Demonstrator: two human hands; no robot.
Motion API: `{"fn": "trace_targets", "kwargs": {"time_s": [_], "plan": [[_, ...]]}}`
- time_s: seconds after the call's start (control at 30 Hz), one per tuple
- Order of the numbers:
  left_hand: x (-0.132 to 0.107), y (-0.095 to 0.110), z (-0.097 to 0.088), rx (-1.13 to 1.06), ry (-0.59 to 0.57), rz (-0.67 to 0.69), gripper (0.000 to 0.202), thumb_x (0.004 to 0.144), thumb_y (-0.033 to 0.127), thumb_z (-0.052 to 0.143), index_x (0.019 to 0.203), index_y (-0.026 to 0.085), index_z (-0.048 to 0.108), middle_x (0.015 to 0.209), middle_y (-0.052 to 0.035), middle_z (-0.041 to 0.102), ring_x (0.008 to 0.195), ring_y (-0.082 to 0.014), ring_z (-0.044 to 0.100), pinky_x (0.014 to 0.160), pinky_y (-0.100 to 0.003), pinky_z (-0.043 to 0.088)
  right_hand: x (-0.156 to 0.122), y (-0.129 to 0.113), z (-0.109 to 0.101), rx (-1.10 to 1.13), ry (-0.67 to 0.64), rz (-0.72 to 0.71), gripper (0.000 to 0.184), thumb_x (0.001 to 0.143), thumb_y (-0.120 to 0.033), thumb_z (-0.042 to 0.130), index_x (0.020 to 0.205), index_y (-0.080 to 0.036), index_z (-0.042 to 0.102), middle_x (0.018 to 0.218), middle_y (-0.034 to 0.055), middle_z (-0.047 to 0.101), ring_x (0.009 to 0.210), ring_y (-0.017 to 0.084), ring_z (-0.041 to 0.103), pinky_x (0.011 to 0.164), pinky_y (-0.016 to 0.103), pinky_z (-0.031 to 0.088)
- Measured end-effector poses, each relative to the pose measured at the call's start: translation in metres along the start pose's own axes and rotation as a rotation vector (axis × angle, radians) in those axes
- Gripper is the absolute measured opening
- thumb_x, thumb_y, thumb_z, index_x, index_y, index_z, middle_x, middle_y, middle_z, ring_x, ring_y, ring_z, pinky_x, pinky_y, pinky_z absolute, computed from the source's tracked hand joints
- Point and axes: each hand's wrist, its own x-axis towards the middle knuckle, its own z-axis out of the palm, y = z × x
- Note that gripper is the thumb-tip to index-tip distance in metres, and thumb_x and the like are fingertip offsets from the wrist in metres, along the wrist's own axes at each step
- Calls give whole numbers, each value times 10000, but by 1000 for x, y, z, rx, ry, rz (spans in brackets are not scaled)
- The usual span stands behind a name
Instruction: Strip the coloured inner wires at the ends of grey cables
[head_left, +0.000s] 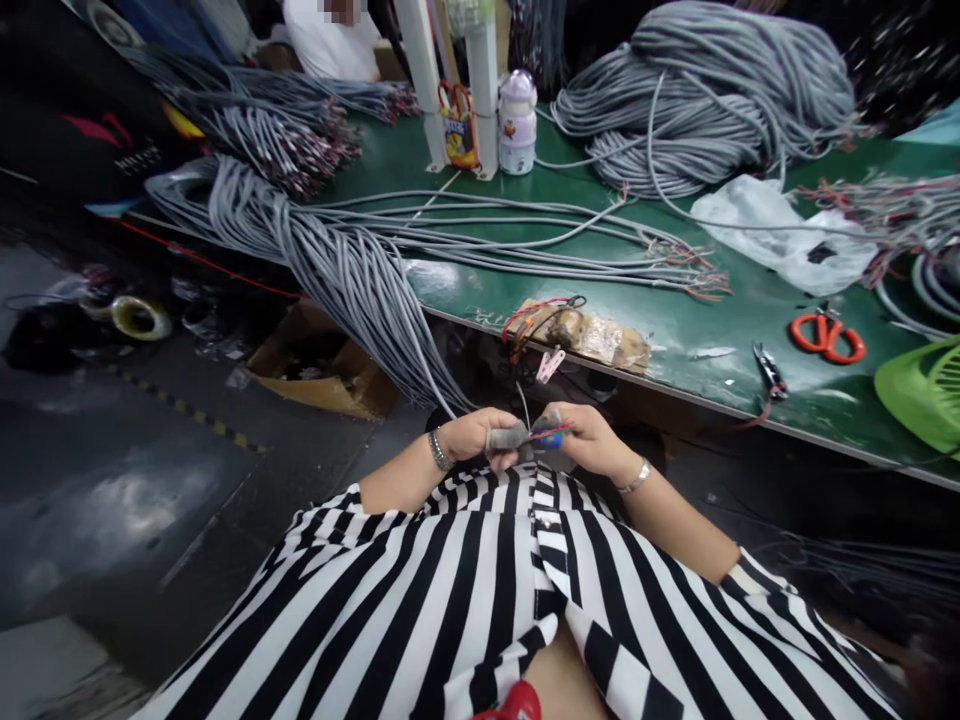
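Note:
Close to my body, just off the table's front edge, both hands meet at the end of a grey cable. My left hand (491,438), its fingertips covered in grey, is closed around the cable. Thin coloured wires (553,431), red and green among them, stick out of the cable end toward my right hand (589,440). That hand pinches at these wires, with grey and blue coverings on its fingertips. A pink clip (550,365) hangs at the table edge just beyond my hands. A long bundle of grey cables (337,270) drapes off the table to the left.
On the green table (480,290) lie orange-handled scissors (828,337), small pliers (769,370), a plastic bag (784,235) and a green basket (922,395). A bottle (517,125) and big cable coils (712,95) stand behind. A cardboard box (322,365) sits below left. Another person (334,40) is at the back.

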Motion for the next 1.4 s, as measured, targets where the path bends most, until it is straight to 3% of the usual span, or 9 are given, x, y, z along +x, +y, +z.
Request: {"fn": "trace_targets", "kwargs": {"time_s": [0.17, 0.3, 0.43, 0.63, 0.77, 1.0, 1.1, 1.2, 1.4], "plan": [[5, 15, 2, 225, 90, 201, 528, 708, 591, 754, 824, 78, 703, 599, -44, 658, 489, -90, 559, 494, -198, 451, -1, 13, 0, 581, 281, 439, 370, 674, -473, 791, 660, -164, 588, 551, -31, 507, 473, 70, 403, 454, 204, 342], [0, 27, 0, 592, 251, 495, 367, 824, 456, 698, 895, 99, 742, 715, -79, 715, 623, -131, 642, 611, -234, 516, 1, 23, -9, 794, 538, 532, 369, 608, -397, 820, 629, -180, 523, 470, -74, 379, 420, 40, 243, 377, 173, 136], [-9, 31, -5, 915, 481, 810, 170, 842, 296, 702, 899, 145, 755, 757, -71, 735, 677, -130, 662, 665, -230, 523, 5, 31, -18, 849, 610, 580, 419, 598, -448, 827, 645, -178, 509, 496, -70, 395, 414, 26, 205, 368, 164, 84], [-5, 25, -9, 953, 644, 880, 158, 855, 294, 691, 920, 160, 743, 765, -54, 740, 674, -130, 678, 645, -227, 538, 25, 35, -15, 730, 441, 606, 617, 680, -774, 635, 675, -162, 555, 543, -47, 434, 398, 16, 174, 359, 168, 65], [2, 24, -8, 963, 684, 885, 162, 863, 299, 680, 912, 154, 735, 787, -57, 745, 694, -132, 685, 669, -234, 544, 39, 30, -14, 690, 360, 618, 673, 690, -830, 560, 676, -157, 559, 570, -30, 476, 402, 15, 170, 360, 170, 60], [1, 18, -13, 1089, 606, 935, 131, 849, 266, 697, 920, 160, 728, 723, -41, 717, 643, -125, 641, 617, -228, 505, 29, 21, -23, 676, 48, 618, 555, 690, -674, 719, 634, -147, 556, 453, -103, 278, 399, 11, 118, 368, 171, 63], [0, 17, -11, 1169, 578, 954, 155, 873, 299, 663, 901, 159, 724, 697, -45, 698, 623, -127, 619, 610, -239, 490, 23, 15, -27, 635, 15, 585, 544, 674, -649, 747, 661, -125, 601, 474, -68, 408, 398, 7, 197, 363, 164, 100], [-1, 16, -7, 1211, 568, 963, 170, 889, 309, 631, 904, 165, 721, 692, -39, 689, 621, -128, 608, 614, -247, 478, 20, 5, -30, 559, -47, 537, 453, 621, -518, 838, 720, -114, 659, 603, -1, 595, 460, 36, 405, 398, 161, 284], [-5, 12, -4, 1271, 530, 886, 188, 903, 308, 591, 910, 173, 721, 703, -41, 699, 636, -140, 608, 625, -257, 468, 12, -4, -26, 421, -107, 479, 343, 661, -401, 827, 822, -123, 707, 685, 15, 658, 571, 105, 550, 556, 240, 468]]}}
